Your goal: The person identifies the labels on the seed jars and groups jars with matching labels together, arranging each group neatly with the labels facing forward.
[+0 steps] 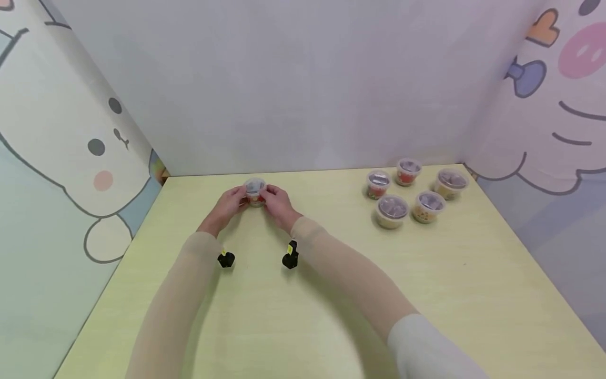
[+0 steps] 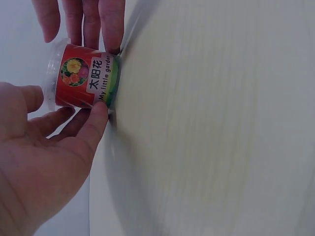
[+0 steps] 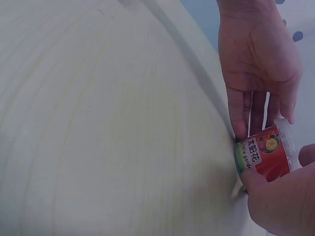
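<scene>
At the back left of the table, a small lidded plastic cup (image 1: 256, 200) stands between my two hands. Its red and green label, with a flower picture and the words "My little garden", shows on the cup (image 2: 74, 73) in the left wrist view. My left hand (image 1: 228, 206) holds the cup's left side with its fingertips. From the other side my right hand (image 1: 280, 208) grips it, and in the right wrist view that hand's (image 3: 283, 199) fingertip lies on the label near the base. The clear lid faces up.
Several other lidded cups stand at the back right of the table (image 1: 331, 295): two with red labels (image 1: 378, 185) (image 1: 408, 172) and wider pale ones, such as the front tub (image 1: 392, 211). A pale wall (image 1: 303, 89) rises behind the table. Small black devices (image 1: 226, 259) (image 1: 291, 257) sit at my wrists.
</scene>
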`<state>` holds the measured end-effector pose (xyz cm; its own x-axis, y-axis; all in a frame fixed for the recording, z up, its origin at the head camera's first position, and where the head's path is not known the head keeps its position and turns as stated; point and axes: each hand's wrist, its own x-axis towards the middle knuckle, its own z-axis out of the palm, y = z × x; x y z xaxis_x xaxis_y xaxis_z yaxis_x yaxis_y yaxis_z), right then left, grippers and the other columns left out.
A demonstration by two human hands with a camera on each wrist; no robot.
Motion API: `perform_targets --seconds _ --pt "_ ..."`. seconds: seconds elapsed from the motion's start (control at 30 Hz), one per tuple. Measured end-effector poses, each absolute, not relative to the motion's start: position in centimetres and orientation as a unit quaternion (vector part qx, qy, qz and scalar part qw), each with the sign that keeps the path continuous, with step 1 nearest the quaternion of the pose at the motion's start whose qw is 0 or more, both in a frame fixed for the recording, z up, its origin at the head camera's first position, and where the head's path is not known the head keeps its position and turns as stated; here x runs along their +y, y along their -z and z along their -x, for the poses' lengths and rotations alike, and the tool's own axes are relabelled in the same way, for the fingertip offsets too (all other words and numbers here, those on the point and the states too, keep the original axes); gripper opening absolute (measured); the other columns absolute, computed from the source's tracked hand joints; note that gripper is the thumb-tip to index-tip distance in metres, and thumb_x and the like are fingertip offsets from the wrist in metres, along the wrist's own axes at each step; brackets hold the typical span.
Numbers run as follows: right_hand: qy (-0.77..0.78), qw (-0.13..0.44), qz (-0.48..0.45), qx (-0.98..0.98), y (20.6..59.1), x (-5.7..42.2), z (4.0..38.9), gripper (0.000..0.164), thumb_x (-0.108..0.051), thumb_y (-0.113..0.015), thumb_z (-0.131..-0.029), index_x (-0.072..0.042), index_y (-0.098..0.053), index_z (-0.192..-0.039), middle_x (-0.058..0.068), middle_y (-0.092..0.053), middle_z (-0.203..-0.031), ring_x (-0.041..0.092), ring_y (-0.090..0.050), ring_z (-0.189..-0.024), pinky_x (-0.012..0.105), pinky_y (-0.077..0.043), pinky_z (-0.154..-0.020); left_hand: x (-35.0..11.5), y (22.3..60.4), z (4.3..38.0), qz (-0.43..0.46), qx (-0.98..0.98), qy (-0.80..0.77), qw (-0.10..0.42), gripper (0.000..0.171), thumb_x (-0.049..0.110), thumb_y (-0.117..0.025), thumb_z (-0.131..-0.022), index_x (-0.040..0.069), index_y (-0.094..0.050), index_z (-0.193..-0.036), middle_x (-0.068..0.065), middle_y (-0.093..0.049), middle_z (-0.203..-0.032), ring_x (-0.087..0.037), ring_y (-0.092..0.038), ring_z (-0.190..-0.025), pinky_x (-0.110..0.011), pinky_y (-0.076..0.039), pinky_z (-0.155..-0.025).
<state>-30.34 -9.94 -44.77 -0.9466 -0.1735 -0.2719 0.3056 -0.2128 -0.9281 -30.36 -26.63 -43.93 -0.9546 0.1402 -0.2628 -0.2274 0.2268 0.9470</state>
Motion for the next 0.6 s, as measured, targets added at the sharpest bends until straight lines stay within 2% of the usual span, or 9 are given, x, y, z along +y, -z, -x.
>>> perform_targets --seconds 0.6 --pt "0.766 0.153 -0.033 0.624 44.99 -9.97 30.25 0.05 -0.018 -0.055 -0.106 0.0 -0.044 -0.15 0.015 -0.05 -0.148 0.023 -0.049 -0.134 0.042 -0.042 -0.11 -26.94 43.69 30.14 0.018 0.774 -0.613 0.159 0.067 0.041 -0.033 -0.112 -0.002 -0.017 -0.16 -0.022 -0.026 -0.161 -0.032 -0.031 -0.147 -0.038 -0.033 -0.116"
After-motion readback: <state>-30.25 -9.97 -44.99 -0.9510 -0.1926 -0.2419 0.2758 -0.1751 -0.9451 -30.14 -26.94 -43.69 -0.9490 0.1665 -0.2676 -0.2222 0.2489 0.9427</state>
